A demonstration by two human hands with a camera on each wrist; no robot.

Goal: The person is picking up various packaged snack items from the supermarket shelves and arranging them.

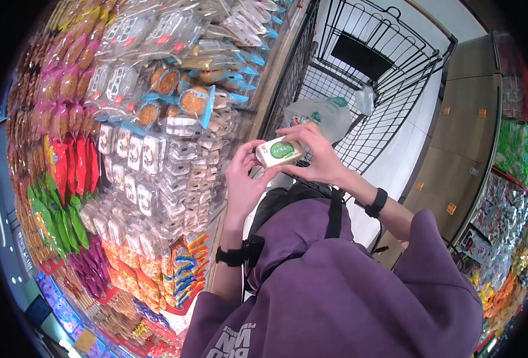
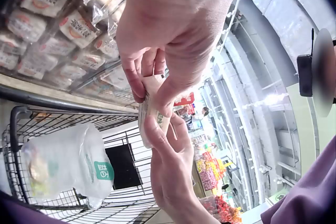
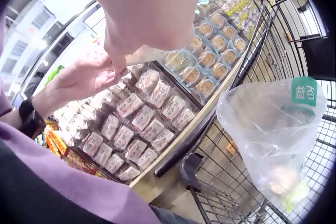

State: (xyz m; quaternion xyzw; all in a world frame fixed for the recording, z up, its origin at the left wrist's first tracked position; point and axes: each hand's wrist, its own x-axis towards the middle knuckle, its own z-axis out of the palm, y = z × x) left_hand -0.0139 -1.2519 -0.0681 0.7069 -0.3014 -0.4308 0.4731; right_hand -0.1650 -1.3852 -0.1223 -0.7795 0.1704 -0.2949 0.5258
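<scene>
Left hand and right hand, grips clamped on opposite ends of a small packet, hold its printed face upward, likely for steadiness

Along the wood-edged display shelf, holds rows of white packets, blue-edged pastry packs, red packets and green packets. In the wire cart beside it, carries a translucent bag with green print.
</scene>
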